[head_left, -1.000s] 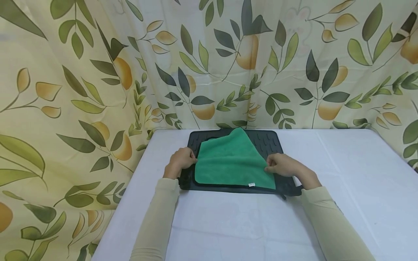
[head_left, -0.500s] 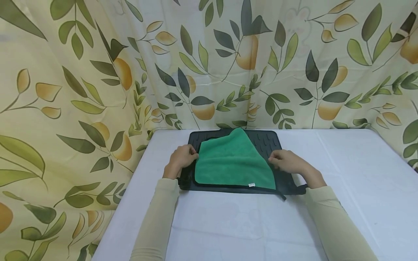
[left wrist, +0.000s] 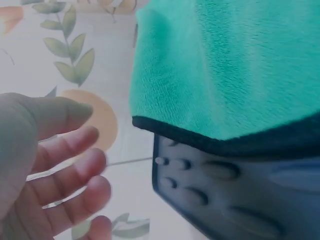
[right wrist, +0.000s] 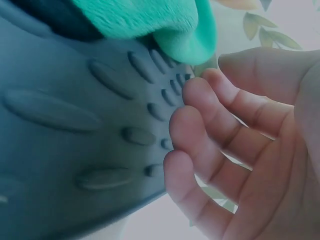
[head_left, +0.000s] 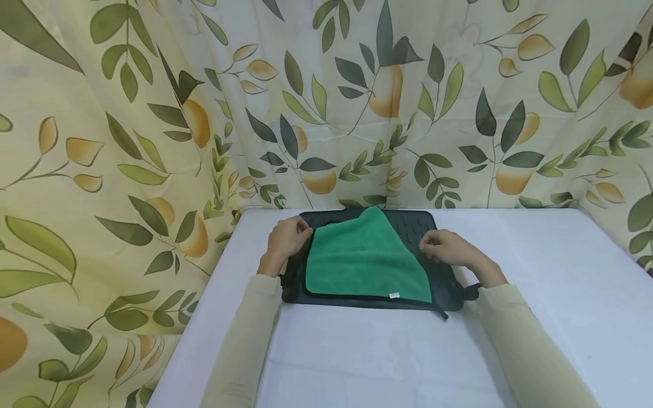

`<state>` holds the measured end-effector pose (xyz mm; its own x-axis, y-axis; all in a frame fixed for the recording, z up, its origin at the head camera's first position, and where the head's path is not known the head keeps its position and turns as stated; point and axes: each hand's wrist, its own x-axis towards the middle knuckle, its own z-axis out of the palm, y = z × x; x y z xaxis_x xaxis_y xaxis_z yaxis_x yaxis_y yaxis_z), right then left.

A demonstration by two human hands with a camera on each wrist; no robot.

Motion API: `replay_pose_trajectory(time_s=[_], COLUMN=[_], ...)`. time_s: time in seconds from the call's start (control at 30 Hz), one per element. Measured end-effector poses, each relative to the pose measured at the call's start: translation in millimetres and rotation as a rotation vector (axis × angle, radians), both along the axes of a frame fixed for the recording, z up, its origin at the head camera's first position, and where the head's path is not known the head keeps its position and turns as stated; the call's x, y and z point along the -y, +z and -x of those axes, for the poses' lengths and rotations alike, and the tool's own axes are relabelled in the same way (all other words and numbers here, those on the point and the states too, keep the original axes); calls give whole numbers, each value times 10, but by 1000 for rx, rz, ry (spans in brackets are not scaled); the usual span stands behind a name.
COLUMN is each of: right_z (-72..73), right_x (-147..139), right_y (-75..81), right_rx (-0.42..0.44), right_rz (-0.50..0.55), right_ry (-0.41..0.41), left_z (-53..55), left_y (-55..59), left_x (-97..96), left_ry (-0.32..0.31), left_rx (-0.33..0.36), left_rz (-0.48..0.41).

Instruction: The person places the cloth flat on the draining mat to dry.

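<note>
A green plush cloth with black edging and a small white tag lies on a black mat with raised oval bumps. Its far edge rises to a peak. My left hand is beside the cloth's upper left corner; in the left wrist view its fingers are loosely bent and apart from the cloth's edge. Over the mat's right side hovers my right hand, nearest the cloth's slanted right edge. The right wrist view shows its fingers relaxed, with nothing between them and the thumb.
A white-covered table carries the mat near its far edge. Behind and to the left hangs a curtain printed with leaves and fruit. A short dark strap sticks out at the mat's front right.
My right hand has let go of the cloth's right edge and drawn back slightly right. My left hand has moved a little toward the far side. The head view has tilted up slightly.
</note>
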<state>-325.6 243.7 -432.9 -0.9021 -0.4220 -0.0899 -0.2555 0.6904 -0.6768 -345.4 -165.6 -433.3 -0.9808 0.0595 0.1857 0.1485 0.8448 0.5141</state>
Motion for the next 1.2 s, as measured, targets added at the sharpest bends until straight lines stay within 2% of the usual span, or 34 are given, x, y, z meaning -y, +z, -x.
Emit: replay_pose_trajectory(time_s=[0.17, 0.27, 0.37, 0.5, 0.73, 0.87, 1.03, 1.2], right_z=[178, 302, 423, 544, 527, 532, 539, 546], right_x=[72, 145, 209, 264, 388, 435, 501, 554], right_y=[68, 84, 65, -24, -77, -107, -111, -121], right_rx=[-18, -40, -54, -49, -47, -56, -33, 0], right_rz=[-28, -58, -89, -92, -102, -120, -96, -99], right_ry=[11, 18, 13, -4, -14, -30, -18, -17], left_z=[173, 275, 366, 464, 518, 528, 546, 555], left_y=[52, 79, 79, 8, -163, -197, -226, -261], left_x=[-52, -94, -134, -173, -229, -281, -321, -349], left_ry=[-38, -40, -25, -5, 15, 11, 17, 19], left_rx=[-39, -38, -7, 47, 119, 182, 280, 286], left_rz=[-45, -61, -53, -30, 17, 31, 62, 59])
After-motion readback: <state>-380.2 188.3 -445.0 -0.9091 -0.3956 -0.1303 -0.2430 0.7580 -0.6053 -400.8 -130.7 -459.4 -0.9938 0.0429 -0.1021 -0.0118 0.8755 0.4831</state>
